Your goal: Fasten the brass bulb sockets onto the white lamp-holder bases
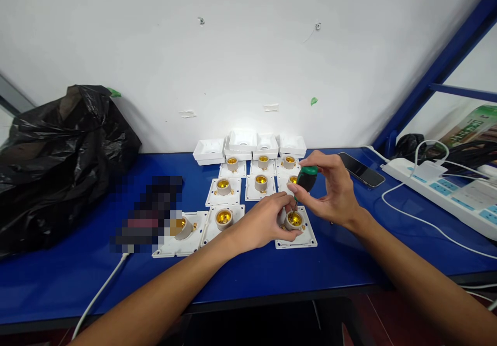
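Observation:
My right hand (334,193) is closed around the green and black handle of a screwdriver (308,178). The tool points down into a round lamp holder (294,222) with a brass-coloured inside, sitting on a square white base plate (306,240). Fingers and thumb of my left hand (264,219) wrap round this lamp holder from the left and hold it on the table. The screwdriver's tip is hard to make out inside the socket. Several similar lamp holders on white plates (224,219) stand in rows to the left and behind.
White square covers (209,150) are piled against the wall. At the left are a black plastic bag (66,164) and a dark device (151,211) with a white cable. A phone (361,170) and a white power strip (438,183) with cables lie at the right on the blue table (248,284).

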`<state>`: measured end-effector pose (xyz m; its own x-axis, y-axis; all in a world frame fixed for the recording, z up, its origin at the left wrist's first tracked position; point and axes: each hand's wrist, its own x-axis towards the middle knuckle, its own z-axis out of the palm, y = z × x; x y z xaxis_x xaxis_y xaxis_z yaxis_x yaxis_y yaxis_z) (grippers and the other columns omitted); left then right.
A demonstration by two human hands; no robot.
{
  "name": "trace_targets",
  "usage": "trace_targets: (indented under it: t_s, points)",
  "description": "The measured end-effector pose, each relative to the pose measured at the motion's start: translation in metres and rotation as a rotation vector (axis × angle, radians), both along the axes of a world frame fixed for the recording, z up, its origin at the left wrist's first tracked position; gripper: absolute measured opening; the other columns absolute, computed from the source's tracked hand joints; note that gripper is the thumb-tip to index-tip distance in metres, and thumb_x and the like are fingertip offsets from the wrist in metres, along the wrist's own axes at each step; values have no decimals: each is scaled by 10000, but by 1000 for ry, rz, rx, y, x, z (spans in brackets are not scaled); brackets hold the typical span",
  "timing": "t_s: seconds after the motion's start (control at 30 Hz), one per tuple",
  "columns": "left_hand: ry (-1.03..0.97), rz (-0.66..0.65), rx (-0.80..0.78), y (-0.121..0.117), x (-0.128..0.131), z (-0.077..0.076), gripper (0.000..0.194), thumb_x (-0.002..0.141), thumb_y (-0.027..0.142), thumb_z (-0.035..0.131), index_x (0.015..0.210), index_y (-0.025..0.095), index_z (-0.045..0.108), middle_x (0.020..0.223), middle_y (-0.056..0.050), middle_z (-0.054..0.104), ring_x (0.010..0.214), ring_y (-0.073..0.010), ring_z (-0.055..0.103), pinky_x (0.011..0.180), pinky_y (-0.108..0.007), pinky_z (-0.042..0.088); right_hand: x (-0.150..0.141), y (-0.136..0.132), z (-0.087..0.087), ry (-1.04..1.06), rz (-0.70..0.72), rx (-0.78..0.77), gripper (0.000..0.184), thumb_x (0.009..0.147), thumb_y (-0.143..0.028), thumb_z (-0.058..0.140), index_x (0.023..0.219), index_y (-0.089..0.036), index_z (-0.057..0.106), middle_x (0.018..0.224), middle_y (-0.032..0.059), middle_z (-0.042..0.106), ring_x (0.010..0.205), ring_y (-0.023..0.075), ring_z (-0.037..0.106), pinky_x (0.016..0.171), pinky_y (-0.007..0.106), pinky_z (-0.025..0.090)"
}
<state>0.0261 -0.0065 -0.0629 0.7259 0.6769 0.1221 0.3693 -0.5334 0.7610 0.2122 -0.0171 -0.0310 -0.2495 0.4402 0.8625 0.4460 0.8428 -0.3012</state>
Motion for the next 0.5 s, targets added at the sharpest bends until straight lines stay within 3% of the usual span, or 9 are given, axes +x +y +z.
trace_targets:
  t_s: [0.17,0.5]
  points:
    - [-5,-15,-11,0,0,0,345,774,397,782,998,203,605,848,12,557,742,-160,498,673,-298,417,1,-1,1,-35,26,-71,446,864,-198,692,1271,-299,539,934,-1,608,703,143,570,597,321,526]
    - [-11,-13,-8,0,0,0,360,765,372,795,1032,207,617,844,13,549,741,-161,497,667,-294,415,-1,0,-3,12,-28,-59,457,851,-234,726,1244,-315,506,958,-2,605,709,148,565,580,312,512]
